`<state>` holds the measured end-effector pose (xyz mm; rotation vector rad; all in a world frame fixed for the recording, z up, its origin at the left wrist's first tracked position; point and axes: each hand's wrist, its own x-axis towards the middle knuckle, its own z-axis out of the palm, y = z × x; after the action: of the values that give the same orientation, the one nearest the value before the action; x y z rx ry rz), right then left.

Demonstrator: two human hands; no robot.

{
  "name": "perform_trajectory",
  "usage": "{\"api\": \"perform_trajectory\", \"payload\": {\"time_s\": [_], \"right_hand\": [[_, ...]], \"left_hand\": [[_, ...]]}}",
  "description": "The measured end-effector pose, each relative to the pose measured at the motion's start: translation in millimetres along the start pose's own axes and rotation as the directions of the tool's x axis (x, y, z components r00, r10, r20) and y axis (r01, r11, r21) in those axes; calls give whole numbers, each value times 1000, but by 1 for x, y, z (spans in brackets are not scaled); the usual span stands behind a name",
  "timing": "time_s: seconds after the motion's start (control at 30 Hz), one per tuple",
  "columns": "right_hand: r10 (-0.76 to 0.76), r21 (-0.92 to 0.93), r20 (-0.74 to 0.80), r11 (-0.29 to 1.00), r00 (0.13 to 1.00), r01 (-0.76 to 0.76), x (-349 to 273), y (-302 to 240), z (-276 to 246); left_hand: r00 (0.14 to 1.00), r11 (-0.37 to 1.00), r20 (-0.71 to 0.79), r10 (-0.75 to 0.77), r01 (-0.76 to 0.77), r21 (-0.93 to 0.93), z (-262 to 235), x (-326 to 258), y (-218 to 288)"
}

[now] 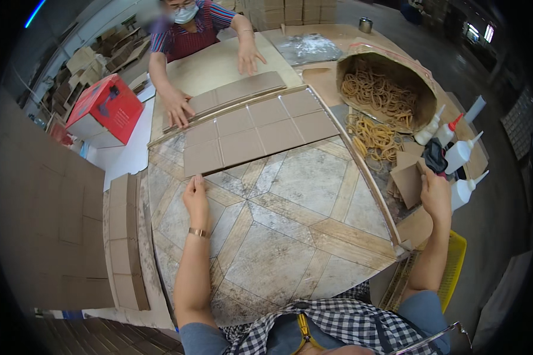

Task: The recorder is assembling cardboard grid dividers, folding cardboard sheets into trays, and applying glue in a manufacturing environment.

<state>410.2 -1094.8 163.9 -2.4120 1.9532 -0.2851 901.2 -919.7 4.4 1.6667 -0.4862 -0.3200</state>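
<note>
A brown cardboard panel (260, 131), scored into squares with small white dabs on it, lies across the far part of the patterned tabletop (272, 236). At its near left corner is my left hand (196, 198), fingers curled together; whether they pinch anything is hidden. Off to the right, my right hand (436, 192) grips the edge of a small cardboard piece (407, 182) at a pile of similar pieces. Across the table, a masked co-worker rests one hand (176, 107) on a narrower cardboard strip (237, 93); the other hand (250, 58) hovers above it.
Wooden strips (361, 163) edge the tabletop at the right and far side. Beyond stand a sack of rubber bands (379, 89), loose yellow bands (373, 137) and several white squeeze bottles (459, 155). A red box (117, 109) and stacked cardboard strips (124, 242) sit left; a yellow basket (454, 260) is lower right.
</note>
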Motion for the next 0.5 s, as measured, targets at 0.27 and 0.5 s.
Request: {"api": "perform_trajectory", "payload": {"time_s": [0.27,0.5], "right_hand": [[-533,27,-368,813,762,582,-59,-62,1],[-707,123,78,707,703,697,-63,-100,31]], "left_hand": [[814,613,183,-552,545,-572,26,49,31],[917,614,133,-375,353,-706,16,13,22]]}}
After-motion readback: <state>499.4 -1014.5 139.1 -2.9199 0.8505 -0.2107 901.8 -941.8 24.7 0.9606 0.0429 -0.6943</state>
